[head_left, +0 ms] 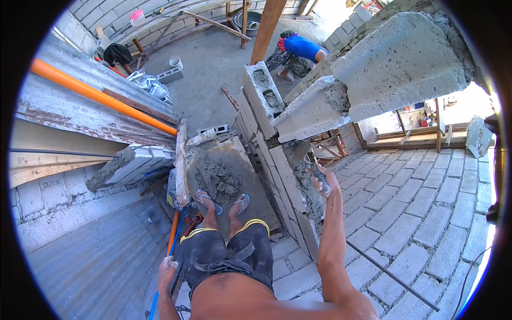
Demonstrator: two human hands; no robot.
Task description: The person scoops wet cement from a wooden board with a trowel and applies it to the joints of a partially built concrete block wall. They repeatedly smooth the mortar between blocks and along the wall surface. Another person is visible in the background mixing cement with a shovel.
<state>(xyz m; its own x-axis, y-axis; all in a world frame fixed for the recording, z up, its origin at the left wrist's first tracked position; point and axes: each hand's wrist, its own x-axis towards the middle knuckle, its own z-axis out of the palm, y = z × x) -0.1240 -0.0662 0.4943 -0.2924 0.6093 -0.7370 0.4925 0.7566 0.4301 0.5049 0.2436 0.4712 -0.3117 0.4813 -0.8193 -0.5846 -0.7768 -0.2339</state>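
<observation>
The trowel [314,168] stands nearly upright against the block wall [282,176], its dark handle gripped in the right hand [324,184], its blade pressed into wet grey mortar [306,184] smeared down the wall's face, under the overhanging concrete block [394,64]

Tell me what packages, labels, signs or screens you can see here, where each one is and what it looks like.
No signs, screens or readable labels show.
Bags: crumpled white and grey, lying on the concrete floor below, upper left, beside a grey block.
Bucket: small, round, white, on the floor just beyond the bags.
Tub: white with a pink lid, on the block wall at the top left.
</observation>
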